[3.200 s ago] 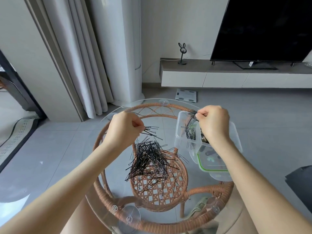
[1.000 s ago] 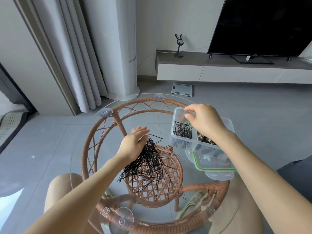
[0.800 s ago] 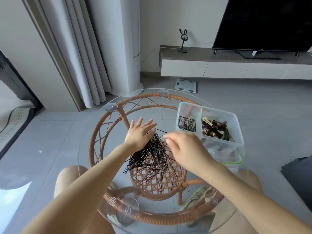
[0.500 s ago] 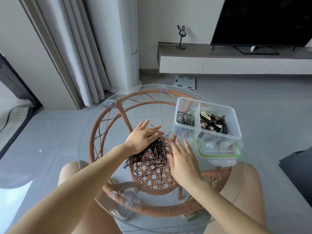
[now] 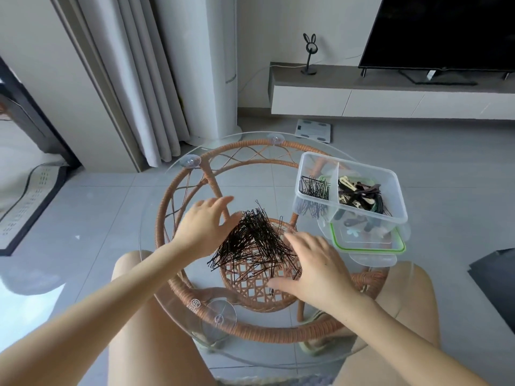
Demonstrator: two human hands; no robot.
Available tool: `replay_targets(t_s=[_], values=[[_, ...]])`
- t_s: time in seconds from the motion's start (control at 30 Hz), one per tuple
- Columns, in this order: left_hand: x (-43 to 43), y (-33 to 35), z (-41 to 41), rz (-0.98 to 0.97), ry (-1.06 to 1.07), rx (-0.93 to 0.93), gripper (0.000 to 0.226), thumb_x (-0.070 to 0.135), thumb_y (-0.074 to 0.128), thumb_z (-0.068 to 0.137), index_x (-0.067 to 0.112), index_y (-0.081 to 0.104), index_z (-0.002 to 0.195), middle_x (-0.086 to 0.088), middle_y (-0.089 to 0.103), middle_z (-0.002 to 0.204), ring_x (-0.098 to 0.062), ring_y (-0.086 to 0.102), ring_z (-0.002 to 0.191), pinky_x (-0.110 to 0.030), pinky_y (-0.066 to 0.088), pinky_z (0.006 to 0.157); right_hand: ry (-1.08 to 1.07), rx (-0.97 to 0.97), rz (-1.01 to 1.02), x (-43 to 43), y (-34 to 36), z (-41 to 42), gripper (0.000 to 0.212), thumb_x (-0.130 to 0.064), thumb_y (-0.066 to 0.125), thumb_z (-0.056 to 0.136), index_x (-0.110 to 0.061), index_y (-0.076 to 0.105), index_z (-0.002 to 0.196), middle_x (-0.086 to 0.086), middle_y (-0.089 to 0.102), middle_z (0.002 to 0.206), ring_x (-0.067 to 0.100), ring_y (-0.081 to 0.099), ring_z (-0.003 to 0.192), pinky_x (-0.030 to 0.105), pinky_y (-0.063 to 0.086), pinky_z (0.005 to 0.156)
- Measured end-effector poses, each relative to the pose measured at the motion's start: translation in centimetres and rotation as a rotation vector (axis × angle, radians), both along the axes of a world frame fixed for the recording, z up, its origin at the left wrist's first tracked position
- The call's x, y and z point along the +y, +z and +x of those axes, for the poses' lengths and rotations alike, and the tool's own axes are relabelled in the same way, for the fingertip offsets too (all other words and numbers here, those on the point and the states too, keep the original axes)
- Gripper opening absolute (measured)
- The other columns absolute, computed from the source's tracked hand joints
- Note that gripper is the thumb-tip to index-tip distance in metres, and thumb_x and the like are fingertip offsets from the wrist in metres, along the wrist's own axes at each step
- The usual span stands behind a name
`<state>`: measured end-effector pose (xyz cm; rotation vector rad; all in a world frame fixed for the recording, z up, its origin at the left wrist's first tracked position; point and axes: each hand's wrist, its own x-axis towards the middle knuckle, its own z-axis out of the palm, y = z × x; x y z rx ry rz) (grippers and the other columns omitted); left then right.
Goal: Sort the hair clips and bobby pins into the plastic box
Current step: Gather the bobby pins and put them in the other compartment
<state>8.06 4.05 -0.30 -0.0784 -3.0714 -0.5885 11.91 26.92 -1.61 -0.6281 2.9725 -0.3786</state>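
A heap of black bobby pins (image 5: pixel 256 240) lies in the middle of the round glass table (image 5: pixel 156 218). My left hand (image 5: pixel 206 227) rests flat against the heap's left side, fingers spread. On the heap's right edge lies my right hand (image 5: pixel 312 266), palm down and fingers apart. Neither hand holds anything. A clear plastic box (image 5: pixel 395 196) with two compartments stands at the right. Its left compartment holds bobby pins (image 5: pixel 315 188), its right one brown and black hair clips (image 5: pixel 359 196).
The box sits on its green-rimmed lid (image 5: pixel 367 246). A rattan frame (image 5: pixel 250 332) shows through the glass. My knees are under the table's near edge. A TV stand (image 5: pixel 390 98), a floor scale (image 5: pixel 313 130) and curtains (image 5: pixel 139 79) are beyond.
My right hand left the box and came down to the right side of the heap. My left hand opened flat against the heap's left side. The heap is more gathered.
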Motion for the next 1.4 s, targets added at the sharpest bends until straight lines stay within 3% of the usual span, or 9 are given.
replay_targets(t_s=[0.1, 0.2, 0.57, 0.77, 0.9, 1.03, 1.17, 1.27, 1.4], values=[[-0.2, 0.3, 1.8, -0.193, 0.083, -0.192, 0.093, 0.080, 0.030, 0.070, 0.023, 0.023, 0.143, -0.011, 0.042, 0.138, -0.030, 0.038, 0.128, -0.043, 0.039, 0.101, 0.020, 0.007, 0.150, -0.6, -0.5, 0.0, 0.111, -0.083, 0.045, 0.057, -0.022, 0.014, 0.144, 0.005, 0.031, 0.147, 0.026, 0.029, 0.130, 0.042, 0.028, 0.107], [1.0, -0.2, 3.5, -0.275, -0.016, -0.277, 0.105, 0.082, 0.046, 0.061, 0.021, 0.019, 0.143, -0.013, 0.044, 0.129, -0.027, 0.043, 0.119, -0.038, 0.043, 0.096, 0.009, 0.052, 0.087, -2.3, -0.9, -0.2, 0.101, -0.075, 0.051, 0.065, -0.017, 0.022, 0.142, 0.009, 0.041, 0.139, 0.028, 0.036, 0.121, 0.040, 0.034, 0.102], [2.8, -0.2, 2.8, 0.007, 0.082, -0.075, 0.039, 0.023, 0.067, 0.080, 0.010, 0.050, 0.113, -0.009, 0.065, 0.096, -0.022, 0.060, 0.079, -0.024, 0.042, 0.063, -0.072, 0.111, -0.210, -4.7, -0.5, -0.9, 0.032, -0.004, 0.057, 0.087, -0.008, 0.058, 0.118, 0.007, 0.065, 0.108, 0.020, 0.059, 0.097, 0.022, 0.044, 0.082], [1.8, 1.6, 2.1, 0.042, 0.110, -0.072, 0.014, 0.017, 0.069, 0.078, 0.009, 0.062, 0.087, -0.003, 0.065, 0.077, -0.022, 0.063, 0.071, -0.027, 0.049, 0.059, -0.153, 0.079, -0.361, -3.7, 1.2, -1.8, 0.029, -0.003, 0.057, 0.085, -0.007, 0.063, 0.113, 0.010, 0.070, 0.107, 0.019, 0.067, 0.090, 0.020, 0.046, 0.086], [1.6, 2.9, 1.7, 0.045, 0.134, -0.051, 0.009, 0.016, 0.069, 0.077, 0.008, 0.066, 0.077, 0.000, 0.062, 0.070, -0.020, 0.061, 0.069, -0.020, 0.041, 0.050, -0.210, 0.075, -0.409, -3.0, 2.8, -2.2, 0.026, -0.006, 0.059, 0.084, -0.009, 0.066, 0.109, 0.010, 0.072, 0.097, 0.008, 0.053, 0.058, 0.021, 0.048, 0.066], [1.0, 4.2, 1.2, 0.077, 0.167, -0.021, 0.009, 0.014, 0.069, 0.076, 0.010, 0.067, 0.069, 0.008, 0.056, 0.058, -0.010, 0.053, 0.057, -0.015, 0.034, 0.047, -0.222, 0.120, -0.474, -2.0, 5.1, -2.6, 0.024, -0.004, 0.063, 0.082, -0.007, 0.068, 0.105, 0.008, 0.072, 0.098, 0.012, 0.064, 0.079, 0.021, 0.054, 0.077], [0.6, 5.3, 0.9, 0.088, 0.165, -0.010, 0.012, 0.013, 0.069, 0.075, 0.010, 0.066, 0.064, 0.003, 0.061, 0.056, -0.011, 0.055, 0.056, -0.018, 0.037, 0.048, -0.264, 0.197, -0.514, -0.4, 7.6, -3.8, 0.021, -0.003, 0.065, 0.079, -0.006, 0.070, 0.099, 0.006, 0.072, 0.087, 0.004, 0.055, 0.064, 0.000, 0.038, 0.059], [0.4, 6.1, 0.8, 0.094, 0.155, 0.012, 0.019, 0.012, 0.069, 0.073, 0.016, 0.062, 0.057, 0.011, 0.055, 0.047, -0.009, 0.054, 0.052, -0.018, 0.039, 0.048, -0.322, 0.272, -0.511, 0.8, 9.1, -5.6, 0.019, -0.001, 0.065, 0.077, -0.006, 0.072, 0.094, 0.005, 0.071, 0.075, 0.007, 0.054, 0.056, 0.011, 0.039, 0.057], [0.4, 7.2, 0.7, 0.083, 0.157, 0.038, 0.019, 0.010, 0.065, 0.074, 0.018, 0.062, 0.056, 0.012, 0.054, 0.042, 0.001, 0.049, 0.044, -0.009, 0.032, 0.041, -0.443, 0.262, -0.435, 1.7, 9.3, -9.2, 0.021, -0.002, 0.060, 0.079, -0.005, 0.071, 0.097, 0.013, 0.072, 0.097, 0.025, 0.064, 0.085, 0.023, 0.045, 0.078]])
